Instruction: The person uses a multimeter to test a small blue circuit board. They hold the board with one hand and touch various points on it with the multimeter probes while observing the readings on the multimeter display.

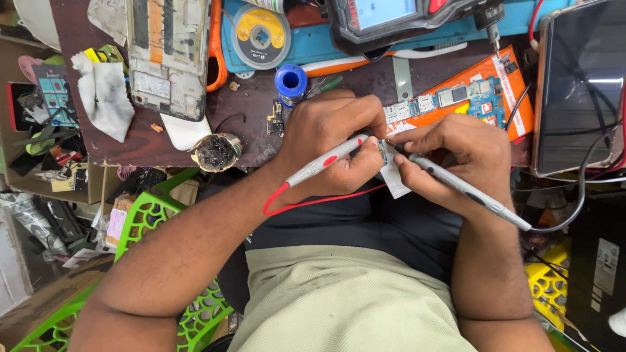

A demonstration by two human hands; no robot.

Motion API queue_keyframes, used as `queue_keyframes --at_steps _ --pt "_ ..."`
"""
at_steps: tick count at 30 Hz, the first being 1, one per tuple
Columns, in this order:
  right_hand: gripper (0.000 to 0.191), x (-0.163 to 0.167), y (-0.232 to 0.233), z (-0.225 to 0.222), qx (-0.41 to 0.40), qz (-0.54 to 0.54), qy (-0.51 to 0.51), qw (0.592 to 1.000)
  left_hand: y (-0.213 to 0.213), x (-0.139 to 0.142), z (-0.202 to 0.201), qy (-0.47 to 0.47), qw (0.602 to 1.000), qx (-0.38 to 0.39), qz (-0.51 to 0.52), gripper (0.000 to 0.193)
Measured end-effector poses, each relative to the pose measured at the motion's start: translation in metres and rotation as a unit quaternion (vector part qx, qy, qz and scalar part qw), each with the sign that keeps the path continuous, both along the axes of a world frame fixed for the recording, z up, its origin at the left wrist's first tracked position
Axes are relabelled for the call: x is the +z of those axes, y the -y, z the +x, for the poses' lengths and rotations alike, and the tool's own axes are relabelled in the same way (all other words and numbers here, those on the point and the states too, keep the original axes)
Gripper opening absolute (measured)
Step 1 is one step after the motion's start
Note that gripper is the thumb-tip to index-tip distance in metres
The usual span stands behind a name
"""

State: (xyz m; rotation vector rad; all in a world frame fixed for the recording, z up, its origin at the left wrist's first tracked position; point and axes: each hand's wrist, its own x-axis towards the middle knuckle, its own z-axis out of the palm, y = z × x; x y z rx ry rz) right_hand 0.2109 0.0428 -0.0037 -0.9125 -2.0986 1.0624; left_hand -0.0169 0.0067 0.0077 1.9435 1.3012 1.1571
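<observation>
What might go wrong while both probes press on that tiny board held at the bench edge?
The small board is pinched in the fingers over the lap, not on the bench, so it may slip or drop. The red probe and black probe tips sit close together; one slip might bridge contacts. The red lead loops loosely and might snag.

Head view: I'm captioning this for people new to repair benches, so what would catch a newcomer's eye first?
At centre, the left hand holds a red-marked probe and the right hand a grey probe, their tips meeting on a small circuit board held between them. A red wire loops below. Behind lie a blue phone board on an orange pad, and an opened phone top left.
</observation>
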Motion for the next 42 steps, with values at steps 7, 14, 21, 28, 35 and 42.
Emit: queue_keyframes --at_steps 7,14,21,28,35,42 --pt "0.023 -0.0022 0.0019 0.0012 -0.025 0.036 0.031 0.999 0.0013 -0.0020 0.0007 0.001 1.000 0.001 -0.003 0.008" --pt "0.022 0.0004 0.0022 -0.0003 -0.025 0.032 0.031 0.999 0.0005 -0.0017 0.0003 0.003 1.000 0.000 -0.004 0.008" --pt "0.020 0.0017 0.0027 -0.0019 -0.020 0.022 0.018 0.999 0.0004 -0.0013 -0.0003 0.005 1.000 -0.006 -0.004 0.008" --pt "0.021 0.0019 0.0027 -0.0014 -0.023 0.026 0.025 0.999 0.0011 0.0001 -0.0001 0.003 1.000 -0.003 -0.008 0.008" --pt "0.022 0.0011 0.0031 -0.0012 -0.022 0.048 0.024 0.998 0.0010 -0.0005 0.0004 0.002 1.000 0.000 -0.002 0.007" --pt "0.022 0.0006 0.0021 -0.0023 -0.020 0.040 0.019 0.999 0.0006 -0.0006 0.0004 0.001 1.000 -0.001 -0.002 0.007"
